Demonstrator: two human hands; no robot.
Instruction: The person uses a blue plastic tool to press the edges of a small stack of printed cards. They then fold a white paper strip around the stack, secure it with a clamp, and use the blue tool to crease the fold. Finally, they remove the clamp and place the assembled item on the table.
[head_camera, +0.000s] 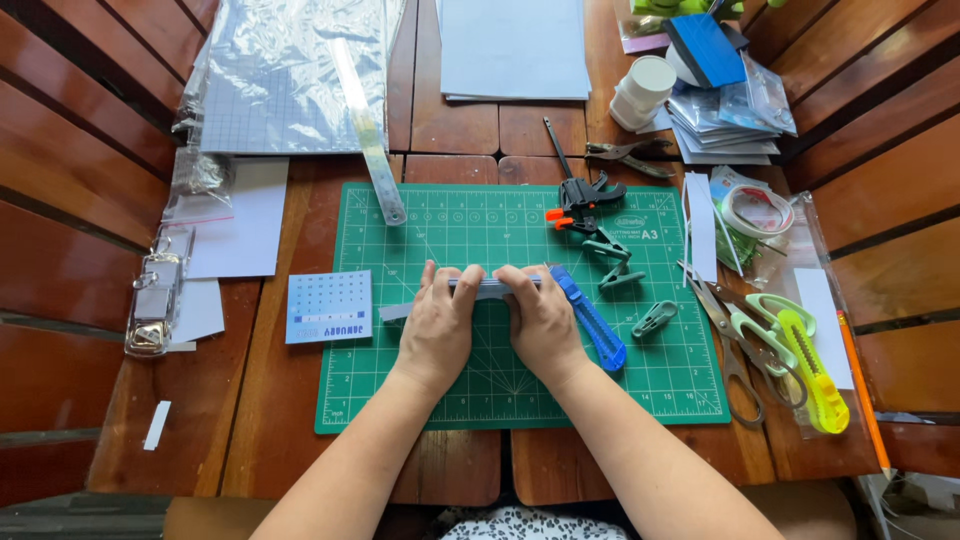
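Centrally, both hands are pressing down on a narrow, pale grey strip of folded paper or card (470, 292) that is lying flat on the green gridded cutting mat (420, 380), with the left hand (438, 325) and the right hand (540, 320) set side by side, so that the fingertips of both are bearing on the strip along its length; this two-handed pinch is apparently holding the piece still against the mat. Neither hand is open: each is curled over the strip with fingers closed onto it, and one end of the strip is showing past the left hand. A blue plastic utility knife (590, 320) is lying just beside the right hand, touching or nearly touching its outer edge, within easy reach. A small grey-green spring clip (654, 318) is resting on the mat near the knife, and a black bar clamp with orange tips (580, 195) is sitting at the mat's upper edge. A clear plastic ruler (372, 150) is slanting from the mat's upper left corner up over a sheet in a plastic sleeve. A small blue-and-white calendar card (328, 306) is lying on the wooden slatted counter (260, 420) just left of the mat, while scissors with pale green handles (745, 335) and a yellow utility knife (812, 372) are parked to the right, well apart from the hands.
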